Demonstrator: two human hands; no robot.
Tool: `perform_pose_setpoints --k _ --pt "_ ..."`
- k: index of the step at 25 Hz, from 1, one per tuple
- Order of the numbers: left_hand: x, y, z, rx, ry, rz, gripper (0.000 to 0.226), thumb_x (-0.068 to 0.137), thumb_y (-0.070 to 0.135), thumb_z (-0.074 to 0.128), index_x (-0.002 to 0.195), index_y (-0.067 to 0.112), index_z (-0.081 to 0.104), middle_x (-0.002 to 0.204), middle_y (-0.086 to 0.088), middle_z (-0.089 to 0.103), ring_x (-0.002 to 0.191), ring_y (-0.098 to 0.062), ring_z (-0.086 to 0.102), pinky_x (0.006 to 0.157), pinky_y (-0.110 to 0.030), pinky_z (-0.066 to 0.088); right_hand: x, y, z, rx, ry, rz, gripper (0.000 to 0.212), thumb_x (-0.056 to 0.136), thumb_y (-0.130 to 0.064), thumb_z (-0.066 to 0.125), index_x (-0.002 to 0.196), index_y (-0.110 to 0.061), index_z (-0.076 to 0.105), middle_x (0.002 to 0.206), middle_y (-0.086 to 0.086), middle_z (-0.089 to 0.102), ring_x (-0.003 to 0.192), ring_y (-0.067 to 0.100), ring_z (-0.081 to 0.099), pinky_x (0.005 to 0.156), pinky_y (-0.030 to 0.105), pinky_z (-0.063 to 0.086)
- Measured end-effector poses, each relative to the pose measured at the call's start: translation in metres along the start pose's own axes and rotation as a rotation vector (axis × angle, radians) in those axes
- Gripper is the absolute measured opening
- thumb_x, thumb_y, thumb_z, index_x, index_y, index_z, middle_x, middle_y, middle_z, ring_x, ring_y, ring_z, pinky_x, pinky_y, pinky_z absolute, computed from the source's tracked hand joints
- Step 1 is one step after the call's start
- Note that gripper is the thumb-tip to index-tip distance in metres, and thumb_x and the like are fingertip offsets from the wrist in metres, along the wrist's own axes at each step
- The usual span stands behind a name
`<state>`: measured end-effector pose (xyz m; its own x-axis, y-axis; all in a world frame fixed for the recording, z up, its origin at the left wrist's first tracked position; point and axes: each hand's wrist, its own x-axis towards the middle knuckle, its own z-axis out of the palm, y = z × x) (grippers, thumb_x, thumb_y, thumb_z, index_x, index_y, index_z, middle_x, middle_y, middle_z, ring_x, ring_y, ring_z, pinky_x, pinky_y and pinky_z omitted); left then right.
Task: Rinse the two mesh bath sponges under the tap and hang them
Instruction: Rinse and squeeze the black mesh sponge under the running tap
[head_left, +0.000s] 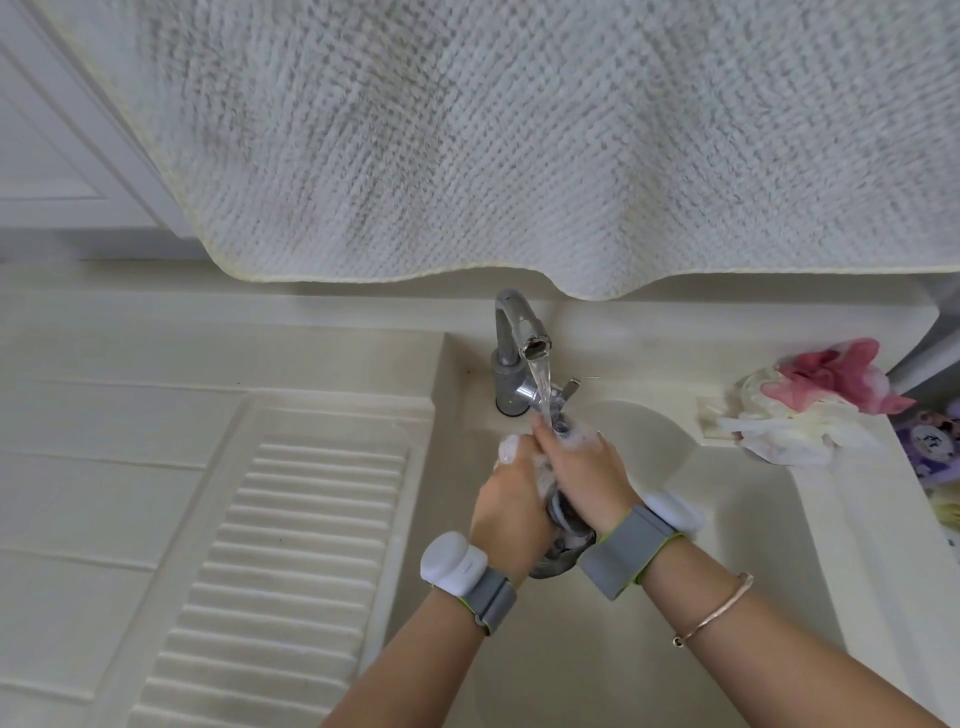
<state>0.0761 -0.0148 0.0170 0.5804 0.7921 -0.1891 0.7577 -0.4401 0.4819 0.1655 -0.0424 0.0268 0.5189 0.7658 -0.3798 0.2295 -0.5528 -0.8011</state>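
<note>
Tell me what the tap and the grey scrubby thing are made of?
Tap: looks like brushed grey metal, dull shine. Grey sponge: soft plastic-looking mesh, bunched and soapy, squeezed by the left hand and right hand; the exact fibre can't be told.

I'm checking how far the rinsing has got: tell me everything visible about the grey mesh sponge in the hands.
The grey mesh bath sponge is bunched into a long wet twist, squeezed between the left hand and right hand over the cream basin. Its upper end sits under the running stream from the grey metal tap, with white foam there. Its lower end hangs out below the palms.
</note>
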Motion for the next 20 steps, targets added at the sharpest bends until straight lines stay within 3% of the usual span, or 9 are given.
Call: perform_pose_setpoints --k 3,6,8,9,11,12,15,17,20 --pt "-0.008 -0.004 -0.005 -0.332 0.078 -0.019 0.034 0.085 0.017 0.061 0.117 0.011 0.052 0.094 0.005 0.053 0.093 -0.017 0.060 0.066 -0.007 0.038 0.005 0.001 0.002 0.021 0.000 0.019 0.034 0.097 -0.038 0.043 0.081 -0.009 0.053 0.083 0.011 0.056 0.078 0.024 0.050 0.071 0.030 0.038" --pt "-0.010 -0.021 -0.009 -0.857 -0.106 -0.037 0.067 0.061 0.028 0.074 0.125 0.023 0.056 0.110 0.011 0.056 0.099 0.002 0.060 0.084 -0.009 0.046 0.013 0.005 0.002 0.170 0.114 0.062 0.039 0.096 -0.035 0.046 0.081 -0.003 0.064 0.091 0.024 0.067 0.091 0.037 0.062 0.082 0.041 0.047" --pt "-0.009 -0.028 -0.009 -1.035 -0.294 -0.087 0.095 0.058 0.040 0.080 0.143 0.032 0.038 0.137 0.002 0.048 0.116 -0.002 0.057 0.097 -0.022 0.048 0.013 0.004 0.005 0.251 0.166 0.087 0.040 0.097 -0.033 0.046 0.090 -0.001 0.067 0.099 0.025 0.068 0.099 0.038 0.062 0.089 0.046 0.047" --pt "-0.010 -0.028 -0.009 -1.013 -0.321 -0.104 0.108 0.059 0.042 0.083 0.149 0.032 0.023 0.143 0.002 0.042 0.119 -0.001 0.055 0.097 -0.021 0.048 0.012 0.001 0.006 0.268 0.156 0.099 0.039 0.097 -0.033 0.045 0.090 -0.002 0.067 0.100 0.023 0.068 0.099 0.037 0.062 0.089 0.045 0.047" --pt "-0.010 -0.030 -0.007 -1.026 -0.287 -0.130 0.123 0.063 0.030 0.087 0.153 0.030 0.002 0.144 0.002 0.043 0.118 0.000 0.055 0.091 -0.016 0.049 0.009 0.000 0.007 0.377 0.098 0.148 0.039 0.098 -0.035 0.045 0.080 -0.008 0.068 0.093 0.019 0.070 0.093 0.035 0.064 0.089 0.043 0.049" --pt "-0.010 -0.030 -0.007 -1.075 -0.271 -0.161 0.124 0.064 0.022 0.088 0.153 0.028 0.001 0.141 0.001 0.048 0.116 -0.003 0.058 0.092 -0.019 0.050 0.007 0.002 0.007 0.484 0.056 0.206 0.039 0.097 -0.036 0.046 0.075 -0.013 0.069 0.088 0.017 0.070 0.087 0.035 0.065 0.091 0.046 0.050" --pt "-0.007 -0.036 -0.004 -1.118 -0.174 -0.205 0.105 0.048 0.029 0.088 0.139 0.024 0.037 0.123 -0.002 0.064 0.110 -0.016 0.064 0.098 -0.040 0.051 0.004 0.009 0.006 0.711 -0.063 0.309 0.026 0.095 -0.035 0.052 0.085 -0.017 0.068 0.095 0.016 0.071 0.092 0.032 0.067 0.093 0.048 0.051" --pt "-0.003 -0.037 0.003 -1.030 -0.091 -0.216 0.082 0.046 0.036 0.084 0.121 0.018 0.055 0.108 -0.006 0.071 0.099 -0.021 0.069 0.090 -0.043 0.055 0.003 0.014 0.007 0.539 -0.071 0.185 0.017 0.094 -0.033 0.054 0.086 -0.022 0.064 0.104 0.016 0.069 0.099 0.030 0.065 0.095 0.045 0.049" --pt "-0.001 -0.029 0.008 -0.805 0.047 -0.243 0.049 0.062 0.033 0.077 0.106 0.022 0.060 0.096 0.001 0.071 0.089 -0.016 0.070 0.083 -0.036 0.057 -0.008 0.011 0.004 0.277 -0.081 -0.068 0.015 0.089 -0.041 0.060 0.097 -0.028 0.061 0.106 0.002 0.065 0.101 0.017 0.060 0.090 0.029 0.048"
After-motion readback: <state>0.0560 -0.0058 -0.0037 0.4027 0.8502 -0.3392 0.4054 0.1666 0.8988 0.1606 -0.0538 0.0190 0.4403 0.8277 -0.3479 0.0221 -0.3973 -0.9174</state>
